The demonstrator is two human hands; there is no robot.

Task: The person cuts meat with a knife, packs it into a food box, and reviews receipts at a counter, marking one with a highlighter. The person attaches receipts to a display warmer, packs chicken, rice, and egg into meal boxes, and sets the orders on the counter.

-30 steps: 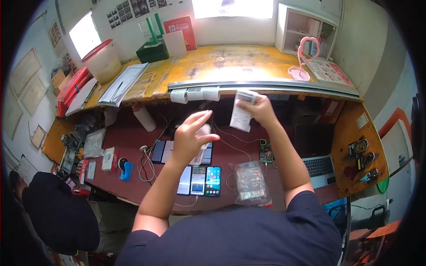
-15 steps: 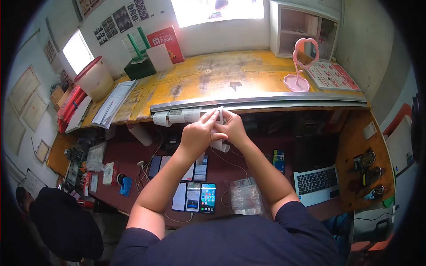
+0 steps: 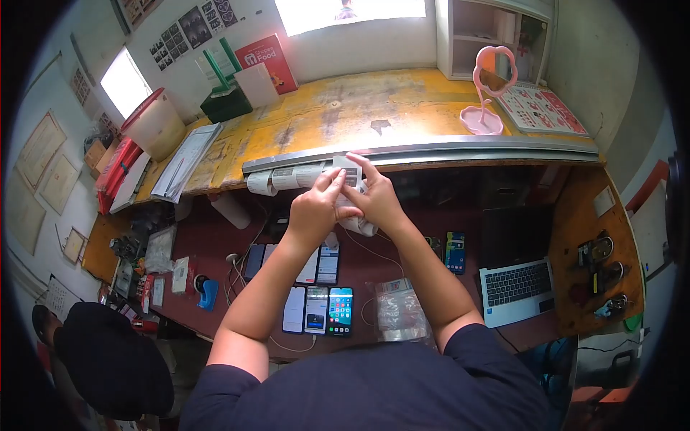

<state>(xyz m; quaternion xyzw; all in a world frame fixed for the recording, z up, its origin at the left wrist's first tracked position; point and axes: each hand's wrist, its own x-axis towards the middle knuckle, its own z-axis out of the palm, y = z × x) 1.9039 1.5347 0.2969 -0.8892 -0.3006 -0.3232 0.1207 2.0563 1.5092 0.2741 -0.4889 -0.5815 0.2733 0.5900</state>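
Observation:
Both hands are raised at the metal front edge of the shelf. My left hand [image 3: 313, 210] is closed, its thumb and fingertips on a white printed paper slip [image 3: 350, 164] with a dark block of print. My right hand [image 3: 379, 203] grips the same slip from the other side, its index finger stretched along the edge. More printed white paper, a curled strip [image 3: 285, 177], hangs along the shelf edge left of the hands. Further white paper [image 3: 359, 224] curls below them; whether it joins the slip I cannot tell.
Several phones [image 3: 340, 312] lie on the dark red desk below my arms, with cables around them. A clear plastic packet [image 3: 400, 312] and a laptop [image 3: 517, 291] are to the right. A pink mirror [image 3: 482, 121] stands on the yellow shelf [image 3: 424, 100]. Another person [image 3: 111, 359] is at lower left.
The slip now faces up more openly between my hands, with its print showing. My right index finger has stretched out. The view has shifted slightly.

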